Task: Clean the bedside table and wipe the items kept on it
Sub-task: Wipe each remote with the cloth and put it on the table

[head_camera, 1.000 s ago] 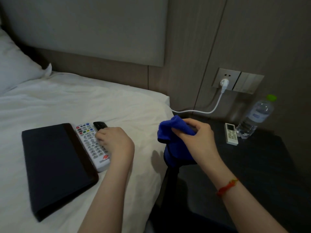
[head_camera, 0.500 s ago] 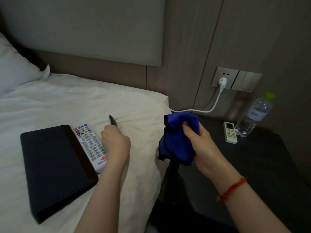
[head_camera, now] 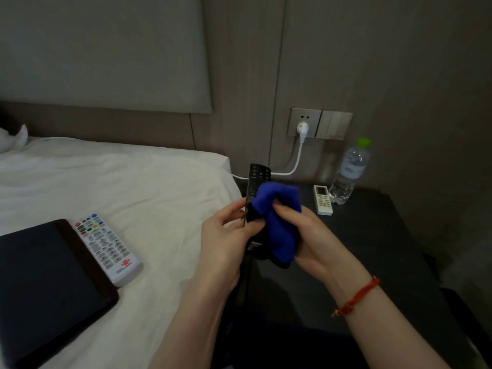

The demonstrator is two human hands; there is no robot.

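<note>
Two hands meet over the gap between bed and bedside table [head_camera: 372,235]. Left hand [head_camera: 226,243] grips a black remote [head_camera: 258,177] by its lower part, fingers curled round its edge, remote standing near upright with its top end above the cloth. Right hand [head_camera: 306,235] clutches a bunched blue cloth [head_camera: 279,217], fingers wrapped over it, cloth pressed against the black remote's middle and covering it. Red string bracelet [head_camera: 356,296] on the right wrist.

Bedside table is dark, sits right of the bed [head_camera: 133,182]. On the table's far side, near the wall: small white remote [head_camera: 322,199] lying flat, clear water bottle [head_camera: 350,171] with green cap upright just right of it, nearly touching. Wall socket [head_camera: 304,122] above the table's back edge, white plug in it, white cable [head_camera: 292,166] running down and left toward the bed.

Left of the table, on the white sheet: white TV remote [head_camera: 107,247] with coloured buttons, lying flat, right beside a dark flat folder [head_camera: 45,283], edges touching or nearly so.
</note>
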